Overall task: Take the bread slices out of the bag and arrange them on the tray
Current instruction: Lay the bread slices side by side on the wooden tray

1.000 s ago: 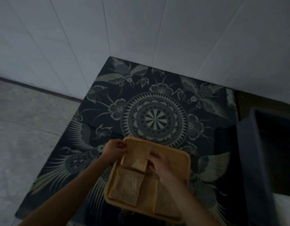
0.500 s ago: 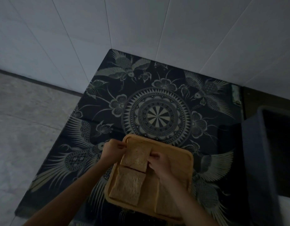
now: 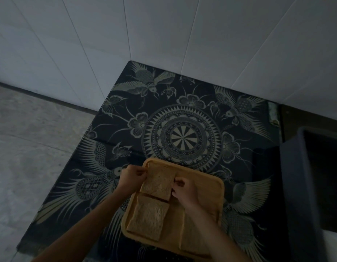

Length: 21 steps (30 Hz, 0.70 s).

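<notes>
A wooden tray (image 3: 209, 183) lies on the near part of a dark patterned table. Both hands pinch one bread slice (image 3: 158, 183) at the tray's far left corner: my left hand (image 3: 131, 176) on its left edge, my right hand (image 3: 184, 191) on its right edge. Its near edge overlaps a second slice (image 3: 147, 217) lying flat at the near left. A third slice (image 3: 192, 237) lies at the near right, partly hidden under my right forearm. No bag is in view.
The table (image 3: 184, 137) has a black cloth with a mandala and bird pattern and stands against a white tiled wall. A dark bin (image 3: 304, 186) stands close at the right. Grey floor (image 3: 31, 148) lies to the left.
The slice between my hands has shifted slightly toward the tray's far left corner and lies flatter. The camera view has shifted a little.
</notes>
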### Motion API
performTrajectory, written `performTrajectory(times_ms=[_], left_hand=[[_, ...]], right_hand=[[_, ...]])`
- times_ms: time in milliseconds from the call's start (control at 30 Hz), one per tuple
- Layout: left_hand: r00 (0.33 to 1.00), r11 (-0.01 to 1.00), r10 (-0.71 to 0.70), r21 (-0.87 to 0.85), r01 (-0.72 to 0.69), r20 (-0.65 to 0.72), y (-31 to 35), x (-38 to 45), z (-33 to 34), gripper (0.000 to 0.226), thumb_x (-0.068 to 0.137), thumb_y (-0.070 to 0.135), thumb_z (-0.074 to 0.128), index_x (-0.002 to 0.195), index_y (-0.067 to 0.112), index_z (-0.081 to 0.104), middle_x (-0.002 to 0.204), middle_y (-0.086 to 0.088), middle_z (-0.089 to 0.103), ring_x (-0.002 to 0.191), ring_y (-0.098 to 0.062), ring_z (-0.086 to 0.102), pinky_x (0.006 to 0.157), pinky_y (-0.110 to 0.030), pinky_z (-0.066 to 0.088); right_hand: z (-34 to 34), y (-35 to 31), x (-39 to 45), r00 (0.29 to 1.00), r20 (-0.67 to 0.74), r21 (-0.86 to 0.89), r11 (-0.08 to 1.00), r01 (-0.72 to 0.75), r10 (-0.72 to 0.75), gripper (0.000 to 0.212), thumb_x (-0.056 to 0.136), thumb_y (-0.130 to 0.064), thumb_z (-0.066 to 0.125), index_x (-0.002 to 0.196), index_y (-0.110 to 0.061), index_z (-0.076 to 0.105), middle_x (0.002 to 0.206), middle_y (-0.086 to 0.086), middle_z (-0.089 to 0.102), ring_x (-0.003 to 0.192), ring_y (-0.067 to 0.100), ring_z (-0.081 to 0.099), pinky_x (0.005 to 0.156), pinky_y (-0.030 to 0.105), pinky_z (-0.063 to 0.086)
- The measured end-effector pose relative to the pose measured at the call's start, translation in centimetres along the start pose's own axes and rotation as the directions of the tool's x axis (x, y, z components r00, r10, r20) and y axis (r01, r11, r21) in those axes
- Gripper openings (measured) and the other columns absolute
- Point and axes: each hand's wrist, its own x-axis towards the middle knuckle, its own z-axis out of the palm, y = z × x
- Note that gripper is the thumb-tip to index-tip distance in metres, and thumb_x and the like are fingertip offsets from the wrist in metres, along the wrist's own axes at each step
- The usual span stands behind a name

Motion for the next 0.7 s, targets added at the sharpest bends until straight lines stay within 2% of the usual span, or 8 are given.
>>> performTrajectory(times_ms=[67, 200, 267, 367, 433, 533, 600, 700], left_hand=[[1.000, 1.000, -0.007, 0.003, 0.007, 0.000, 0.0, -0.2, 0.0, 0.025, 0.091, 0.014, 0.064, 0.114, 0.015, 0.077, 0.100, -0.002, 0.079, 0.058, -0.004, 0.066, 0.053, -0.011, 0.051], [1.000, 1.000, -0.004, -0.008, 0.004, -0.008, 0.1, -0.5, -0.1, 0.025, 0.091, 0.014, 0.065, 0.112, 0.015, 0.077, 0.098, -0.001, 0.080, 0.070, -0.018, 0.074, 0.068, -0.033, 0.064], [1.000, 1.000, 0.008, -0.006, -0.009, -0.012, 0.0, -0.7, -0.1, 0.024, 0.091, 0.014, 0.065, 0.111, 0.015, 0.077, 0.096, 0.000, 0.080, 0.070, -0.019, 0.074, 0.069, -0.035, 0.064], [1.000, 1.000, 0.022, -0.011, -0.023, -0.002, 0.0, -1.0, -0.1, 0.022, 0.090, 0.014, 0.065, 0.107, 0.016, 0.078, 0.088, 0.001, 0.079, 0.071, -0.024, 0.073, 0.067, -0.037, 0.062], [0.999, 0.999, 0.037, 0.005, -0.037, 0.005, 0.1, -1.3, -0.3, 0.018, 0.090, 0.016, 0.063, 0.096, 0.014, 0.080, 0.083, -0.006, 0.078, 0.075, -0.030, 0.073, 0.067, -0.040, 0.061], [0.996, 0.996, 0.085, 0.041, -0.085, 0.010, 0.4, -2.0, -0.7, 0.018, 0.091, 0.022, 0.061, 0.076, 0.019, 0.071, 0.084, -0.018, 0.075, 0.079, -0.034, 0.071, 0.067, -0.042, 0.058], [0.993, 0.991, 0.120, 0.060, -0.119, -0.009, 0.7, -2.6, -0.7, 0.017, 0.091, 0.023, 0.062, 0.074, 0.024, 0.063, 0.083, -0.016, 0.075, 0.080, -0.031, 0.072, 0.071, -0.045, 0.058], [0.991, 0.992, 0.120, 0.048, -0.118, -0.059, 1.4, -3.9, -0.2, 0.012, 0.090, 0.023, 0.064, 0.082, 0.020, 0.073, 0.085, -0.007, 0.078, 0.079, -0.020, 0.073, 0.072, -0.040, 0.061]], right_hand=[[0.0, -0.1, -0.1, 1.000, 0.010, 0.007, 1.000, -0.003, 0.003, 0.033, 0.097, -0.015, 0.070, 0.129, -0.008, 0.067, 0.098, -0.008, 0.065, 0.086, 0.005, 0.068, 0.063, 0.016, 0.059], [-0.1, -0.1, -0.2, 1.000, 0.015, 0.019, 1.000, -0.011, 0.011, 0.034, 0.098, -0.013, 0.068, 0.131, -0.007, 0.065, 0.099, -0.007, 0.065, 0.088, 0.006, 0.068, 0.065, 0.017, 0.060], [-0.1, -0.2, -0.3, 1.000, 0.013, 0.021, 1.000, -0.011, 0.011, 0.033, 0.098, -0.013, 0.067, 0.131, -0.008, 0.065, 0.100, -0.007, 0.064, 0.089, 0.007, 0.068, 0.067, 0.018, 0.061], [-0.4, -0.4, -0.7, 1.000, 0.013, 0.005, 1.000, -0.001, 0.001, 0.036, 0.097, -0.018, 0.068, 0.132, -0.014, 0.063, 0.107, -0.005, 0.066, 0.096, 0.011, 0.068, 0.085, 0.032, 0.064], [-0.8, -0.3, -1.0, 1.000, 0.006, -0.026, 1.000, 0.018, -0.017, 0.037, 0.095, -0.023, 0.069, 0.131, -0.018, 0.063, 0.108, -0.007, 0.067, 0.101, 0.012, 0.068, 0.095, 0.039, 0.061], [-2.0, -0.1, -1.8, 0.999, -0.001, -0.009, 0.999, 0.039, -0.039, 0.037, 0.094, -0.025, 0.071, 0.130, -0.021, 0.064, 0.107, -0.009, 0.068, 0.101, 0.009, 0.067, 0.092, 0.035, 0.060], [-3.1, 0.2, -2.5, 0.999, -0.005, -0.012, 0.998, 0.054, -0.054, 0.037, 0.094, -0.027, 0.071, 0.130, -0.022, 0.064, 0.110, -0.008, 0.068, 0.102, 0.010, 0.067, 0.086, 0.031, 0.060], [-5.3, 0.8, -3.8, 0.996, -0.015, -0.018, 0.996, 0.084, -0.085, 0.035, 0.095, -0.027, 0.071, 0.129, -0.023, 0.064, 0.110, -0.009, 0.067, 0.103, 0.011, 0.067, 0.081, 0.029, 0.060]])
